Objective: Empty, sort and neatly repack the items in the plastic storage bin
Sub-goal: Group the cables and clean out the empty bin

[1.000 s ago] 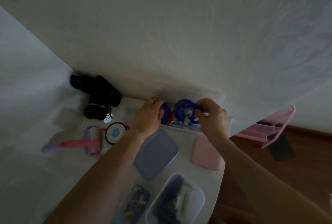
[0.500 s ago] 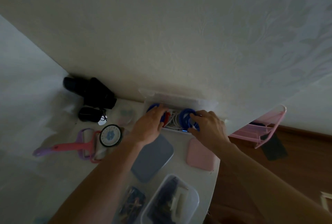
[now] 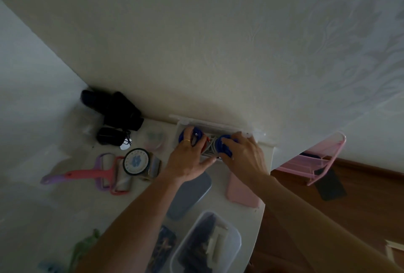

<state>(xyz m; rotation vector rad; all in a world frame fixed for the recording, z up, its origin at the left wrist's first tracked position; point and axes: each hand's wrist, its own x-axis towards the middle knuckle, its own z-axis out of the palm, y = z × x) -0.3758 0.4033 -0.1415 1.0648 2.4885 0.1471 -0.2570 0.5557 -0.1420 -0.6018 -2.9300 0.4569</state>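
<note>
Head view: white table (image 3: 65, 207) against a wall; left hand (image 3: 188, 159) and right hand (image 3: 242, 154) each press one blue coil (image 3: 227, 149) into the clear bin (image 3: 218, 125) at the far edge, fingers curled over them.

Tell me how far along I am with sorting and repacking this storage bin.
Emptying looks done: lint rollers, a round tin and black pouches lie out on the table. Repacking is under way: your left hand and right hand are settling blue cable coils into the clear bin by the wall. Still left: the loose things on the table and the gray lid.
</note>
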